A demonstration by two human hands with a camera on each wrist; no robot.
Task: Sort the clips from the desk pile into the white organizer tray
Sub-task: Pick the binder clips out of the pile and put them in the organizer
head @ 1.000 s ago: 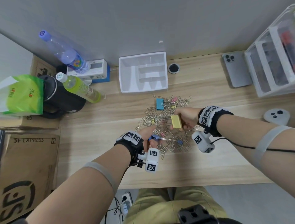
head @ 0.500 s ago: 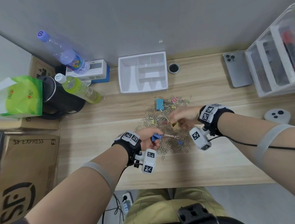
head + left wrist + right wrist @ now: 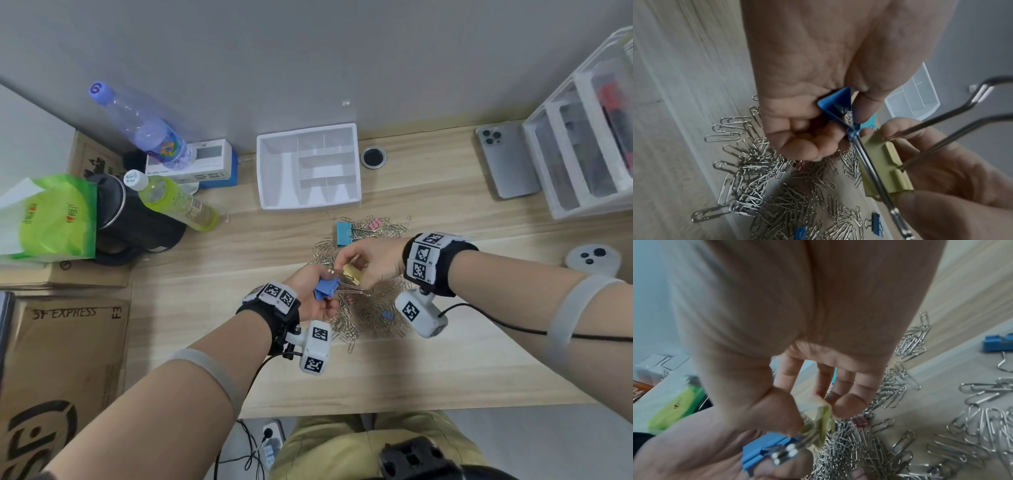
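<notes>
Pinching a blue binder clip (image 3: pixel 835 105) by its body, the left hand (image 3: pixel 313 291) is held just above the pile of paper clips (image 3: pixel 359 308), while a yellow binder clip (image 3: pixel 882 167) is gripped in the curled fingers of the right hand (image 3: pixel 370 260). The wire handles of the two clips are crossed and touching, so they may be snagged together; if the hands are pulled apart sharply, one clip could be sprung loose and dropped back into the pile on the counter (image 3: pixel 445 359). The white organizer tray (image 3: pixel 274 171) is seen well beyond the pile, near the wall, its compartments apparently unfilled, so both clips must be carried across without loose paper clips being dragged along.
</notes>
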